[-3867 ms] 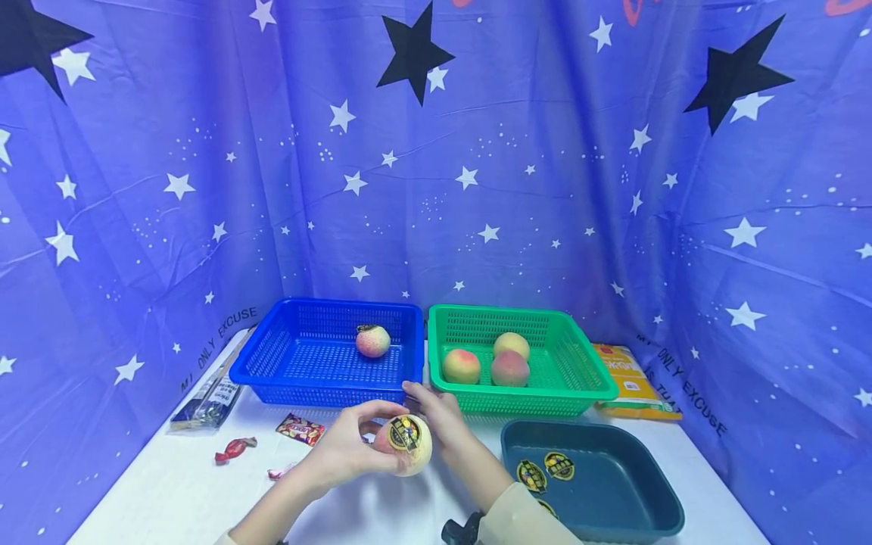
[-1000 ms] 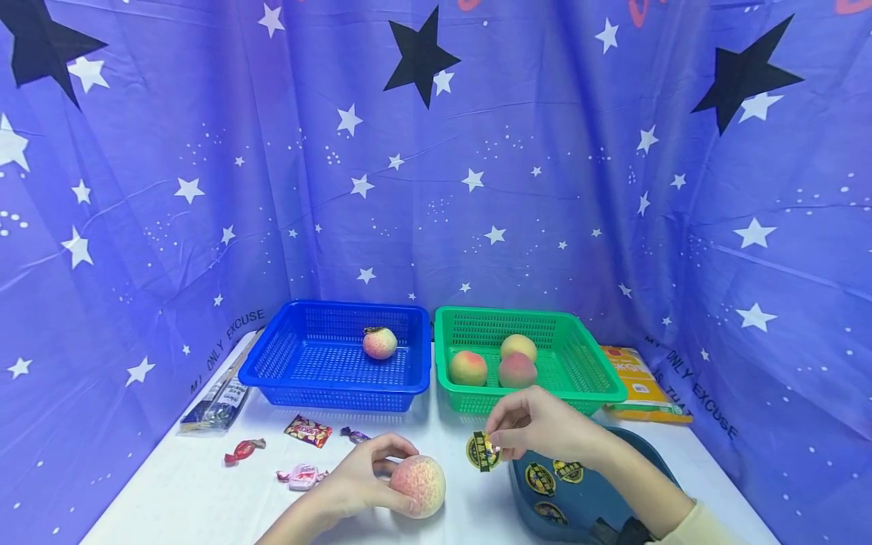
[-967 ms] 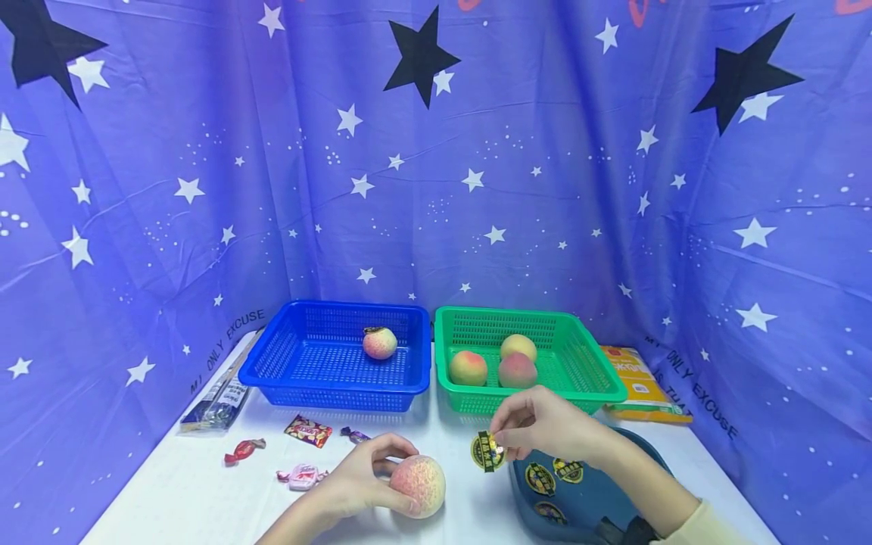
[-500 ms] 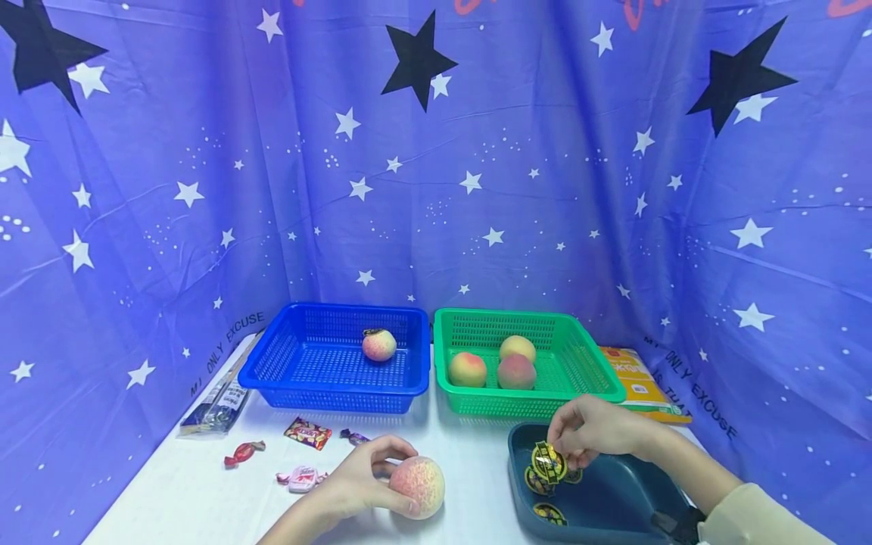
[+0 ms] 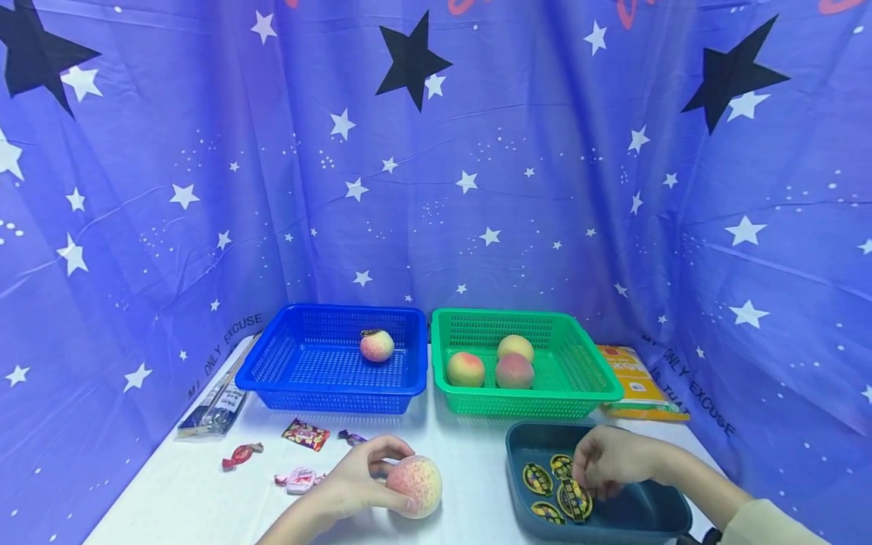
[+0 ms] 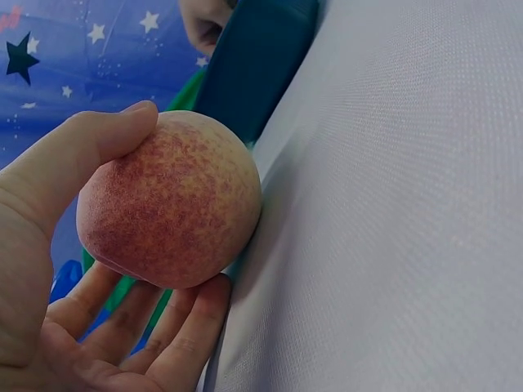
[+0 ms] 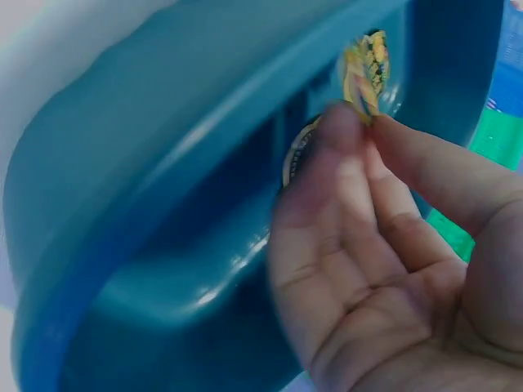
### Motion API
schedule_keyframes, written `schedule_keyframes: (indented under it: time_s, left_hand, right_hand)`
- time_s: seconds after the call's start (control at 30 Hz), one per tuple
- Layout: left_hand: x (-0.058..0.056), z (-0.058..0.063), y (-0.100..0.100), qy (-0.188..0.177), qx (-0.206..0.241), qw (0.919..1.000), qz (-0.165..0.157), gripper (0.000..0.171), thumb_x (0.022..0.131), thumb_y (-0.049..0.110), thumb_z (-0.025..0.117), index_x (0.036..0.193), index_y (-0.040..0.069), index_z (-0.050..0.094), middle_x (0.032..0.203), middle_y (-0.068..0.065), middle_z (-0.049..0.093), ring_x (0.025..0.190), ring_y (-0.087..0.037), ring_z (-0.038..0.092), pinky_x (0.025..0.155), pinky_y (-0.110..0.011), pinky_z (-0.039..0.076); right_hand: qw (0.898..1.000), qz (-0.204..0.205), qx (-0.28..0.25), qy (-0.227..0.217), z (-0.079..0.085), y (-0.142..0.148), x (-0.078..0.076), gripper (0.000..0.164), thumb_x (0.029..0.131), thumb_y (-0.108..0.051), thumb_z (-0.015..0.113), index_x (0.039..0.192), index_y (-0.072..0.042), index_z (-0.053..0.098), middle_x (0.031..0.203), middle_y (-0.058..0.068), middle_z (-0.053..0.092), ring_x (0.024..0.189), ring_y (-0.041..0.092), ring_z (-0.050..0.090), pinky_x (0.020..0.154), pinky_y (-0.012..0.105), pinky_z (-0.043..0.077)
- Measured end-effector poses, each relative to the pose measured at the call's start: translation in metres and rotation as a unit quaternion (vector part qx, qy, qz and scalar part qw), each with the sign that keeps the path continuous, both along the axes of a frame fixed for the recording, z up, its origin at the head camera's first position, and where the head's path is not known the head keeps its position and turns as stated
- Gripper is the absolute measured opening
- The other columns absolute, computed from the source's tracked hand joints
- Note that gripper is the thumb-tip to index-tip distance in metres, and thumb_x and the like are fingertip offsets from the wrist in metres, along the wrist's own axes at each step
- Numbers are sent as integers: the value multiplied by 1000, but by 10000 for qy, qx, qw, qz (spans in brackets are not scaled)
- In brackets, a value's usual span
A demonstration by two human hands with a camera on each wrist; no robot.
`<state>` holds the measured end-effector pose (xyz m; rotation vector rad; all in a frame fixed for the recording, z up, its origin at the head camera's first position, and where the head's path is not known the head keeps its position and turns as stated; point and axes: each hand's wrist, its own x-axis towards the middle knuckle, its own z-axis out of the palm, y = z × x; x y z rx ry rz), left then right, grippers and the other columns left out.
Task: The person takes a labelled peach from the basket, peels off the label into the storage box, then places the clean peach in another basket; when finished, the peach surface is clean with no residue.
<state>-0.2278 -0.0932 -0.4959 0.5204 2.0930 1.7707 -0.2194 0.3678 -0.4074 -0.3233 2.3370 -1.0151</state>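
Note:
In the head view my left hand (image 5: 357, 481) holds a pink-and-cream peach (image 5: 417, 487) low at the front of the table. The left wrist view shows the thumb on one side of the peach (image 6: 176, 200) and the fingers beneath it. Over the dark teal basin (image 5: 640, 506), my right hand (image 5: 616, 463) pinches a round black-and-gold sticker (image 5: 574, 501) between thumb and fingertips, low inside the walls. Several like it lie on the basin floor, among them a left sticker (image 5: 537, 479) and a front sticker (image 5: 547, 512). Motion blurs the right fingertips in the right wrist view.
A blue basket (image 5: 327, 405) holds one peach (image 5: 377, 346) with a dark sticker on top. The green basket (image 5: 524, 405) beside it holds 3 peaches. Wrapped candies (image 5: 306, 434) lie at left, a clear packet (image 5: 214, 409) behind them. An orange bag (image 5: 636, 382) lies at right.
The sticker came off the held peach, and my right hand carried it rightward and down into the basin. My left hand lowered the peach toward the table, then stayed nearly still.

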Motion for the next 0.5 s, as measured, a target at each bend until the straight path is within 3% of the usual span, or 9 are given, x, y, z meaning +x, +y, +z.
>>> schedule_keyframes:
  time_s: [0.23,0.5]
  left_hand:
    - [1,1,2,72,-134,9999,28,64,77,6,97,134,17,69,137,-7,72,116,-22,73,93,-36,58]
    - [2,2,1,149,-57,9998,-85,72,78,8,97,143,14,67,140,-9,69,117,-22,72,95,-33,61]
  right_hand:
    - [9982,-164,504,297,5,6,4,7,98,-2,70,94,1,75,83,8,73,73,22,71,65,36,62]
    - [9994,63,-324,139,31,27,-2,16,110,-10,61,114,2,71,102,11,72,88,24,72,73,33,65]
